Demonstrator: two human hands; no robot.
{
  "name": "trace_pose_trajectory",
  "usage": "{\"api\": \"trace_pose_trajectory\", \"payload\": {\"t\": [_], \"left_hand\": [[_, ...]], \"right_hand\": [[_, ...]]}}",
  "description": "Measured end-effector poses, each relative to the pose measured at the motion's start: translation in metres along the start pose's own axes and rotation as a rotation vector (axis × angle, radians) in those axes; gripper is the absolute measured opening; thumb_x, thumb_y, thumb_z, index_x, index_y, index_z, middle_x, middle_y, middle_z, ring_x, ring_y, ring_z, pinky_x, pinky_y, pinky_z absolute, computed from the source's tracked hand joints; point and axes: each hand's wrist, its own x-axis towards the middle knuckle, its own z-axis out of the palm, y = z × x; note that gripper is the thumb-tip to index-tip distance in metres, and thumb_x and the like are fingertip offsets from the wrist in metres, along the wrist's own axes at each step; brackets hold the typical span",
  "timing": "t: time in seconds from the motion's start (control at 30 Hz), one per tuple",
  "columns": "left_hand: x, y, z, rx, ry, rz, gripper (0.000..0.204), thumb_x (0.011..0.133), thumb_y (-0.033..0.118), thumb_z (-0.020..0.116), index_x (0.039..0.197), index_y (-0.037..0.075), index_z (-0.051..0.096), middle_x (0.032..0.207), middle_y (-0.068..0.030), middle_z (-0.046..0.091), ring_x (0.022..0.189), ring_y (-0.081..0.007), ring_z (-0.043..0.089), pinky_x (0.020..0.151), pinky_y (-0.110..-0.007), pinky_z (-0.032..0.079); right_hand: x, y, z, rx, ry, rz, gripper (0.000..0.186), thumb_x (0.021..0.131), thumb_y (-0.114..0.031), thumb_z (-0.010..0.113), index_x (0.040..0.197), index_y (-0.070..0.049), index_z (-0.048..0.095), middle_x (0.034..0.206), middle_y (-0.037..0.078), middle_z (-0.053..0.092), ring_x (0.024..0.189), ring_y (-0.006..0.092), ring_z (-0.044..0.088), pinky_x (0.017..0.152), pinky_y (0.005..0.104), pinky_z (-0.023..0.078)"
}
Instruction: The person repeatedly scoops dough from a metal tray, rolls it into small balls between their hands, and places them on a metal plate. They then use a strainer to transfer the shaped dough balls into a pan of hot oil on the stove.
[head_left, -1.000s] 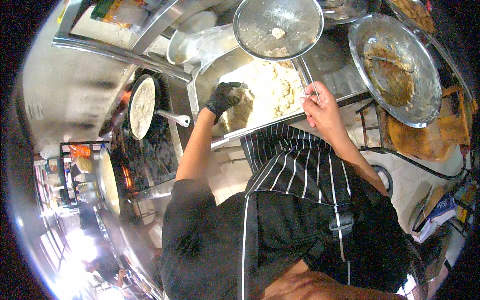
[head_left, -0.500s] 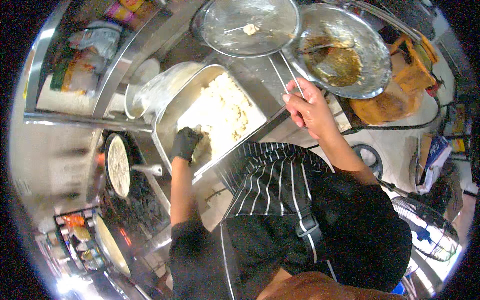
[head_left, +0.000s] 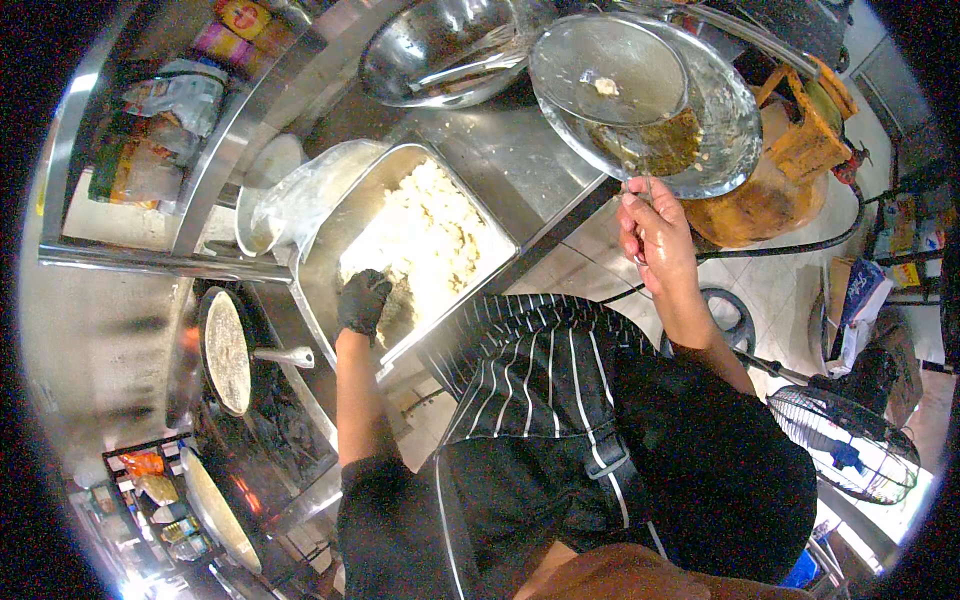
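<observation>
My left hand [head_left: 362,303], in a black glove, is closed on a lump of pale dough [head_left: 425,240] inside a rectangular steel tray [head_left: 315,290]. My right hand [head_left: 655,235] grips the thin handle of a round wire-mesh skimmer [head_left: 608,70], held up over a wide steel pan [head_left: 725,130] with brown residue in it. A small pale scrap lies in the skimmer's mesh.
A big steel bowl [head_left: 440,50] with tongs stands beyond the tray. A plastic-covered white bowl [head_left: 275,190] sits to the tray's left. A frying pan with a flat bread [head_left: 228,350] rests on the stove. An orange gas cylinder [head_left: 790,170], a hose and a floor fan [head_left: 850,445] stand at right.
My right hand has swung the skimmer to the right, from above the dough tray to above the wide pan. My gloved left hand stays in the dough.
</observation>
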Motion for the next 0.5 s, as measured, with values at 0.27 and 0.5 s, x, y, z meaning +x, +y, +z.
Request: {"api": "trace_pose_trajectory", "payload": {"t": [0.27, 0.5], "left_hand": [[0.007, 0.005, 0.004, 0.096, -0.055, 0.010, 0.028, 0.071, 0.032, 0.059, 0.076, 0.005, 0.061, 0.081, -0.0188, 0.060, 0.079, -0.0363, 0.057, 0.070, -0.043, 0.045], [0.006, -0.008, 0.003, -0.021, -0.024, 0.052, 0.024, 0.073, 0.027, 0.061, 0.073, 0.003, 0.061, 0.074, -0.0198, 0.059, 0.068, -0.0362, 0.056, 0.062, -0.041, 0.044]], "right_hand": [[0.014, 0.005, -0.018, 0.065, 0.016, 0.031, 0.016, 0.085, -0.013, 0.053, 0.097, -0.010, 0.044, 0.069, 0.003, 0.051, 0.042, 0.0105, 0.045, 0.033, 0.0218, 0.029], [0.010, -0.006, -0.016, -0.137, -0.020, 0.045, 0.040, 0.084, -0.030, 0.058, 0.114, -0.008, 0.042, 0.078, 0.006, 0.056, 0.045, 0.0114, 0.048, 0.036, 0.0236, 0.037]]}}
